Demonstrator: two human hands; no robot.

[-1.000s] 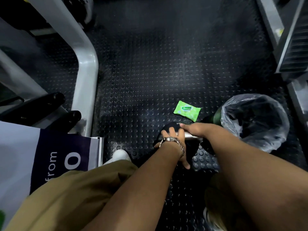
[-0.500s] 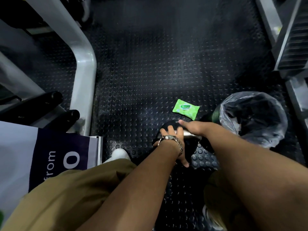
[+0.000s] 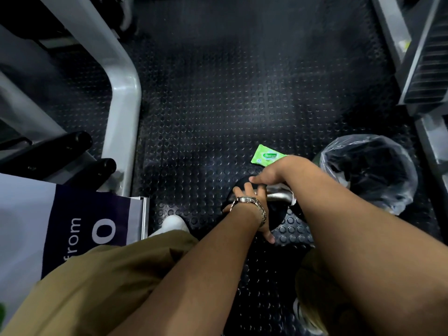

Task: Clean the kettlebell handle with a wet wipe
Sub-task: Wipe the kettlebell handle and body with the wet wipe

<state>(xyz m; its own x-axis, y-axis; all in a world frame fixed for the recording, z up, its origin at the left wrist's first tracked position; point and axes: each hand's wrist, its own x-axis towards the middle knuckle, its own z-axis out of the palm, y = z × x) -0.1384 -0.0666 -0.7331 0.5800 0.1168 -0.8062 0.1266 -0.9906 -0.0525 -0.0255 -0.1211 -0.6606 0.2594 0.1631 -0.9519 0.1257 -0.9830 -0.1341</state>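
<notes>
A black kettlebell (image 3: 282, 215) stands on the studded rubber floor between my knees, its silver handle (image 3: 277, 196) partly showing. My left hand (image 3: 249, 202), with a metal watch on the wrist, rests on the kettlebell's body with fingers spread. Over the far side of the handle, my right hand (image 3: 278, 170) holds a white wet wipe (image 3: 292, 196), of which only an edge peeks out under the wrist. A green pack of wipes (image 3: 265, 156) lies just beyond the right hand.
A small bin lined with a clear plastic bag (image 3: 368, 170) stands right of the kettlebell. A grey machine frame (image 3: 121, 93) and black padded bars (image 3: 60, 151) fill the left. A printed sign (image 3: 72, 226) leans at lower left. More equipment (image 3: 424, 57) lines the right.
My right hand has slid up and away across the handle, uncovering more of the silver bar and overlapping the green pack's corner. The left hand stays on the kettlebell.
</notes>
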